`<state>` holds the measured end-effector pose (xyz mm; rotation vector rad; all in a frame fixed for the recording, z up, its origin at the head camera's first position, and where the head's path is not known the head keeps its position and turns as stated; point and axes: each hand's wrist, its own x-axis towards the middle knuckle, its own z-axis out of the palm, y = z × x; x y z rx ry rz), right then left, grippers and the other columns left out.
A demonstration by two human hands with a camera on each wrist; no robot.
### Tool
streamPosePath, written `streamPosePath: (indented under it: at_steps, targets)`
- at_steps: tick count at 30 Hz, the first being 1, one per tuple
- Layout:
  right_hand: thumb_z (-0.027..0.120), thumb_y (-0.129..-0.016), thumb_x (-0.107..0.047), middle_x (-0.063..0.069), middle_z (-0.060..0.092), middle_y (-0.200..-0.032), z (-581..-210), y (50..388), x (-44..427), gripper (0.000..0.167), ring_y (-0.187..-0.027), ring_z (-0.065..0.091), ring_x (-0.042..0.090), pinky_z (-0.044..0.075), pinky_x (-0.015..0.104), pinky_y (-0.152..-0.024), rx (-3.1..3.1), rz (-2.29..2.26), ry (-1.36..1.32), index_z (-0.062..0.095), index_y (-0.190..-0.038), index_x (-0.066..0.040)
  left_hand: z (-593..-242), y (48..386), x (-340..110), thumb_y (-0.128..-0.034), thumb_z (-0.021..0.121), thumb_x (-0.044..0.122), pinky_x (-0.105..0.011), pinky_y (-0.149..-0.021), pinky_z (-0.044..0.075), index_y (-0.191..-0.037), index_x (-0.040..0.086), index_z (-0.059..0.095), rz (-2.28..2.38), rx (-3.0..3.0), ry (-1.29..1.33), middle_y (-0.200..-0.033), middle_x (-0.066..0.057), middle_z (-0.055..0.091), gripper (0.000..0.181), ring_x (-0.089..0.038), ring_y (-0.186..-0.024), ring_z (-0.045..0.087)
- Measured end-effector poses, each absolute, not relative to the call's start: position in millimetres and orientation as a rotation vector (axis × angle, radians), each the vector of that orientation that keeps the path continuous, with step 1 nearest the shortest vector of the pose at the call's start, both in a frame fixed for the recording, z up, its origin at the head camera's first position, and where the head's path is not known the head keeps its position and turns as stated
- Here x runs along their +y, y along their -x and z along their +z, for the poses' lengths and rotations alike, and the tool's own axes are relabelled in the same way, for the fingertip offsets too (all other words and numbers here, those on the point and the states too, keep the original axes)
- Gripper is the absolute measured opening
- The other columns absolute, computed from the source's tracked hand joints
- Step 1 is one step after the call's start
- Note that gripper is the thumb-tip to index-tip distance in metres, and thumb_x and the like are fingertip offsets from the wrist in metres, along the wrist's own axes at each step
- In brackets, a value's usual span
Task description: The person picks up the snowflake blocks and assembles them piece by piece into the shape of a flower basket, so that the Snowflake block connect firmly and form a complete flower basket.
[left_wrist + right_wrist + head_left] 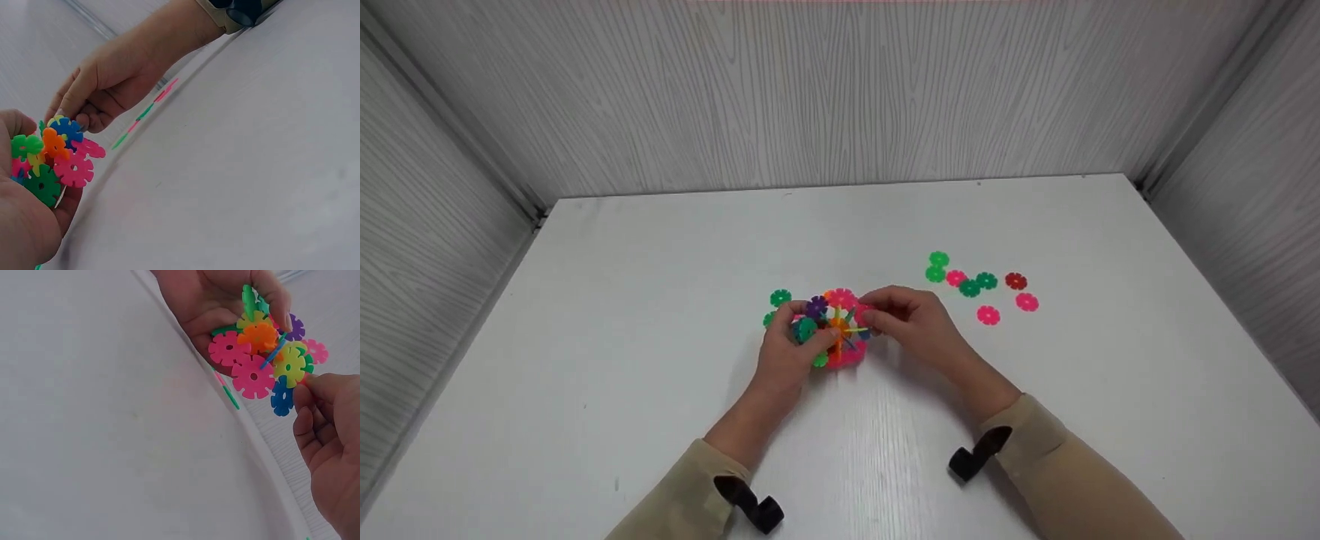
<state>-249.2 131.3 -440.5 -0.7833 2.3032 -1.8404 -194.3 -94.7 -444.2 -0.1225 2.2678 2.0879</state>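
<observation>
My left hand (780, 360) holds a cluster of interlocked flower-shaped plastic discs (841, 298), thumb on the near side and fingers round the back. Pink, orange, yellow, blue, purple and green discs jut out of it at many angles, as the right wrist view shows with a pink disc (253, 377) and a yellow disc (288, 367). At the cluster's right side, my right hand (919, 326) pinches a pinkish-red disc (862, 313) between thumb and forefinger. Its fingertips mostly cover that disc, so whether it is slotted into the cluster I cannot tell.
Several loose discs lie on the white table (622, 337) to the right, among them a light green disc (938, 259), a dark green disc (987, 280), a red disc (1015, 281) and a pink disc (988, 315). Beyond the left hand is a green disc (781, 298). Grey wood-grain panels (840, 97) enclose the table.
</observation>
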Motion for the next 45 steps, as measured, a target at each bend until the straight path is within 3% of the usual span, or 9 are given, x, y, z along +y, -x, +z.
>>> streamPosePath:
  at_steps: [4,9,18,29,39,45]
  targets:
    - [0.074,-0.102,-0.018,0.002,0.075,-0.107,-439.0,249.0,132.8,0.024,-0.09,0.072,0.026,0.064,0.042,-0.084,2.338,-1.864,0.769,0.076,-0.125,-0.013,-444.3,193.9,-94.9,-0.0977,0.077,0.024,-0.044,-0.117,0.045,-0.145,0.019,0.047,2.102,2.289,0.106,-0.155,-0.005,0.045,0.056,-0.024,-0.149,0.038]
    - [0.076,-0.101,-0.018,0.001,0.075,-0.103,-435.9,249.6,133.1,0.021,-0.084,0.071,0.025,0.062,0.033,-0.078,2.406,-1.903,0.796,0.074,-0.121,-0.012,-443.1,192.7,-94.3,-0.098,0.077,0.023,-0.045,-0.121,0.04,-0.148,0.019,0.049,2.094,2.333,0.087,-0.158,-0.004,0.044,0.058,-0.024,-0.152,0.034]
    - [0.076,-0.101,-0.02,-0.005,0.077,-0.103,-431.8,245.9,132.1,0.019,-0.085,0.07,0.021,0.062,0.031,-0.077,2.469,-1.837,0.84,0.081,-0.119,-0.019,-440.1,193.0,-93.0,-0.0964,0.08,0.021,-0.042,-0.11,0.052,-0.146,0.021,0.053,2.075,2.339,0.075,-0.149,-0.002,0.052,0.056,-0.024,-0.144,0.044]
    - [0.078,-0.099,-0.016,-0.001,0.076,-0.09,-428.4,242.1,130.7,0.017,-0.075,0.067,0.023,0.057,0.026,-0.066,2.456,-1.839,0.879,0.083,-0.115,-0.017,-436.1,192.2,-91.5,-0.0959,0.081,0.019,-0.041,-0.107,0.054,-0.144,0.024,0.056,2.059,2.369,0.095,-0.147,-0.002,0.054,0.054,-0.023,-0.143,0.045]
    - [0.079,-0.098,-0.018,-0.001,0.077,-0.095,-427.9,239.2,125.5,0.018,-0.076,0.068,0.022,0.058,0.026,-0.067,2.454,-1.835,0.838,0.083,-0.115,-0.014,-435.2,190.8,-93.0,-0.0955,0.08,0.017,-0.041,-0.106,0.055,-0.142,0.022,0.057,2.105,2.35,0.066,-0.145,-0.003,0.055,0.052,-0.024,-0.14,0.047]
    - [0.075,-0.102,-0.022,0.004,0.077,-0.104,-430.4,243.6,126.4,0.025,-0.081,0.071,0.02,0.062,0.03,-0.075,2.46,-1.875,0.871,0.078,-0.125,-0.013,-432.9,193.5,-95.4,-0.0961,0.08,0.02,-0.042,-0.109,0.052,-0.145,0.022,0.057,2.139,2.365,0.16,-0.149,-0.003,0.054,0.054,-0.024,-0.143,0.047]
